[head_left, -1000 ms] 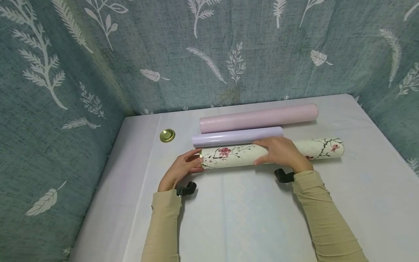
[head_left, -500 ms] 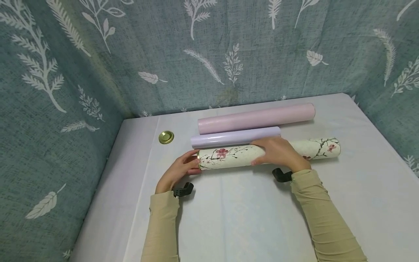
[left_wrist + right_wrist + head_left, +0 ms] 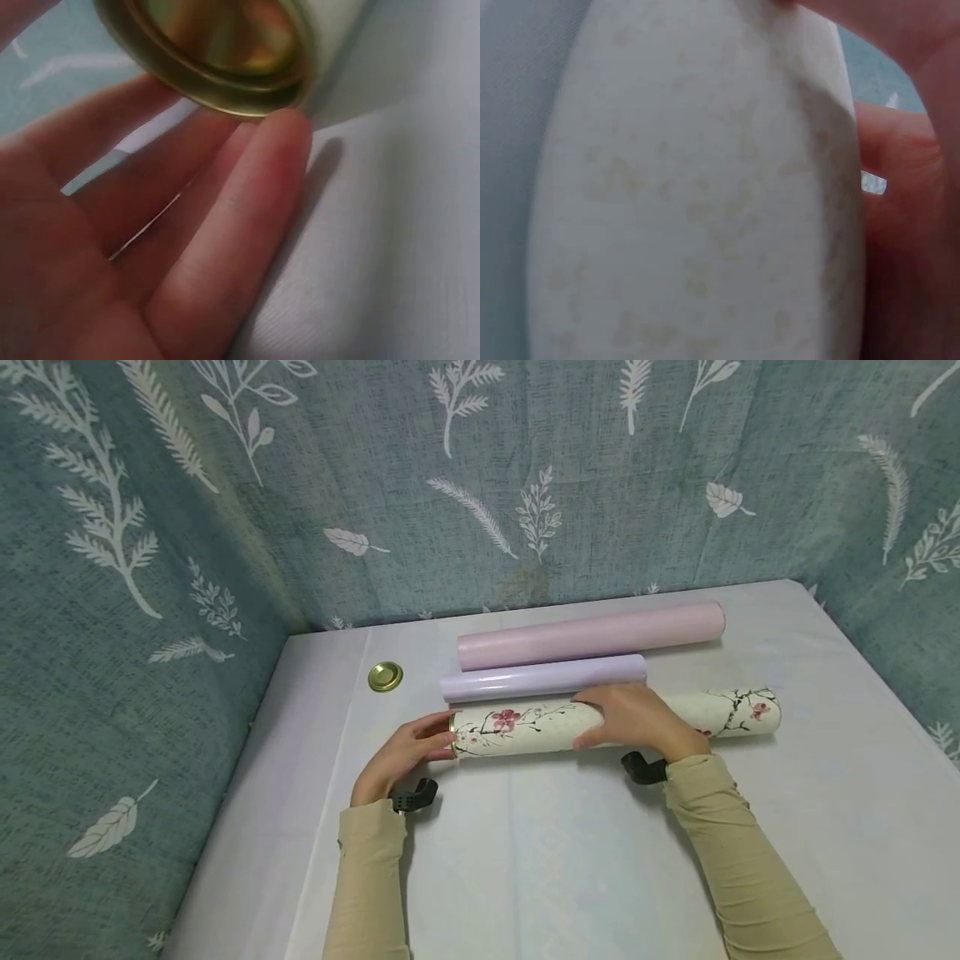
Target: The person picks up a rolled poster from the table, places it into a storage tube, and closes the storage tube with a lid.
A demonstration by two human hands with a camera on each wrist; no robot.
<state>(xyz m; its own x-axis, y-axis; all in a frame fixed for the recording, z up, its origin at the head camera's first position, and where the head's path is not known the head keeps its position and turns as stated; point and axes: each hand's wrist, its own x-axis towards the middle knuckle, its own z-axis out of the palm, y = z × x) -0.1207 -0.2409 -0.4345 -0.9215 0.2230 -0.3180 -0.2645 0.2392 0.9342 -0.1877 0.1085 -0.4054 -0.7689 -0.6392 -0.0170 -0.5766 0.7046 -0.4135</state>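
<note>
A cream cardboard tube [image 3: 551, 728] printed with red blossoms and dark branches lies crosswise in front of me in the head view. Its left end carries a gold metal lid [image 3: 217, 97], whose recessed face shows in the left wrist view. My left hand [image 3: 401, 757] holds that end, fingertips and thumb at the lid's rim. From above, my right hand [image 3: 637, 718] grips the tube just right of its middle, thumb on the near side. The right wrist view shows the pale tube wall [image 3: 690, 195] close up, fingers behind it partly hidden.
Behind the tube lie a shorter glossy lavender roll [image 3: 543, 678] and a longer pink roll [image 3: 592, 635]. A loose gold lid [image 3: 385, 677] rests on the white-covered table [image 3: 525, 877] at the left. Leaf-patterned green curtains [image 3: 495, 493] surround the table's back and sides.
The blossom tube has shifted slightly left and toward me, away from the lavender roll, with both hands moving along on it. The loose lid and other rolls stay put.
</note>
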